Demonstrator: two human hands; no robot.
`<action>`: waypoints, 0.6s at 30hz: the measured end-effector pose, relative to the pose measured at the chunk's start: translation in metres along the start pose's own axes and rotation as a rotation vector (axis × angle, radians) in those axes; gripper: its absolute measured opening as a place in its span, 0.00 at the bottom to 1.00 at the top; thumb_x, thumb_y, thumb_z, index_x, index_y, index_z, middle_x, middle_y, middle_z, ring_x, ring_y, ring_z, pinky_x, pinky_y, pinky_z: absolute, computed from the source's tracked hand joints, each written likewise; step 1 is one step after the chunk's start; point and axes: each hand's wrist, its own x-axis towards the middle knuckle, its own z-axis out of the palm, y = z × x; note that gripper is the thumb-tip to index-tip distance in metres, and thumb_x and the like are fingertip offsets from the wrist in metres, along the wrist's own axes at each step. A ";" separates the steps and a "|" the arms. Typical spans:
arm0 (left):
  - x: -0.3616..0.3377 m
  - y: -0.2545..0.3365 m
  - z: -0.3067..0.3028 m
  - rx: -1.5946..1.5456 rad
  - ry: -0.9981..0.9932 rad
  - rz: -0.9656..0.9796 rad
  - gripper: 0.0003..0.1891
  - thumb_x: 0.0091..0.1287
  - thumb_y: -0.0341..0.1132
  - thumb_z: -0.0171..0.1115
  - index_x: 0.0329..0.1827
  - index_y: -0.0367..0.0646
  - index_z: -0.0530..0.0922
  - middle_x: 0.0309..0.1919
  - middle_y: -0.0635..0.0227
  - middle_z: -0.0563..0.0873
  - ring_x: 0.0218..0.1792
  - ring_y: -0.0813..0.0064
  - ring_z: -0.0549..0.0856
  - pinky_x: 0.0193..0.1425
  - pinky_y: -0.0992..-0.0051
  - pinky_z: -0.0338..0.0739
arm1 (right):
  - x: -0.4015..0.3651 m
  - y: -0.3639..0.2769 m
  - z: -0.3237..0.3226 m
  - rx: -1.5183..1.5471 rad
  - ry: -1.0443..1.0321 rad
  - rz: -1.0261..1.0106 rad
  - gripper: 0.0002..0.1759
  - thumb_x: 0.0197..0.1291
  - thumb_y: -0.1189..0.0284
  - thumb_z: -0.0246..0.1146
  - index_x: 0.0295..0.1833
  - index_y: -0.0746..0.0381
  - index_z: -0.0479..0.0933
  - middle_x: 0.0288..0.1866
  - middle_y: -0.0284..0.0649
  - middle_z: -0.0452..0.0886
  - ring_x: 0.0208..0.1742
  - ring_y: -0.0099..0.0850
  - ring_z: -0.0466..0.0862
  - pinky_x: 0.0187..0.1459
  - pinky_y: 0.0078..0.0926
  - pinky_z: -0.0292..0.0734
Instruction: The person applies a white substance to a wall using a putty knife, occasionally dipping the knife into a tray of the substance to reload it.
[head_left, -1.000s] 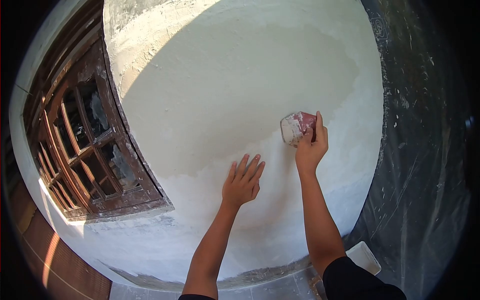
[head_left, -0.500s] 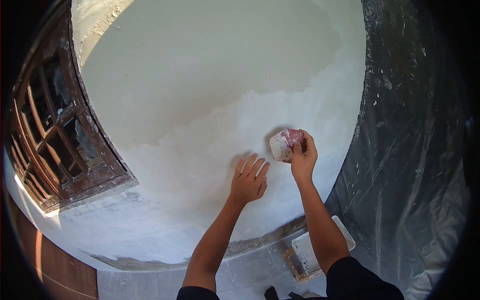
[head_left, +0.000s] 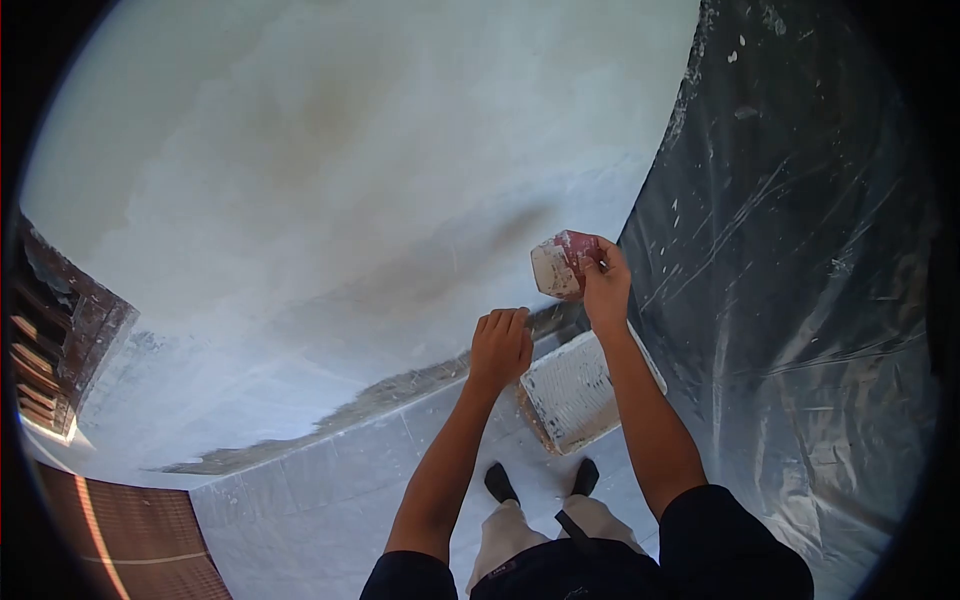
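Observation:
My right hand (head_left: 605, 285) grips a small six-sided red piece (head_left: 562, 265) by its right side. Its broad face is caked with white and flecked with brown, and it stands in front of the wall's lower right part. My left hand (head_left: 500, 347) is lower and to the left, with its fingers curled in and pressed together. No object shows in it. Behind both hands rises the wall (head_left: 300, 200), pale and patchily coated, with a darker smear above the held piece.
A white ribbed paint tray (head_left: 575, 385) rests on the grey floor (head_left: 330, 500) by the wall base, just ahead of my feet (head_left: 500, 482). Black plastic sheeting (head_left: 760, 280) hangs along the right. A wooden window frame (head_left: 95, 345) and a brown mat (head_left: 130, 530) lie to the left.
The view has tilted down, bringing the feet and the whole tray into sight. My left hand has gone from spread fingers against the wall to curled ones. My right hand keeps hold of the red piece.

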 end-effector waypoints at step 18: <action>-0.139 0.060 0.168 -0.062 -0.345 -0.415 0.23 0.63 0.31 0.58 0.63 0.38 0.71 0.59 0.55 0.78 0.60 0.53 0.76 0.62 0.56 0.70 | -0.048 0.218 -0.192 -0.489 -0.120 0.369 0.14 0.63 0.81 0.58 0.55 0.65 0.75 0.45 0.51 0.87 0.47 0.46 0.88 0.49 0.36 0.79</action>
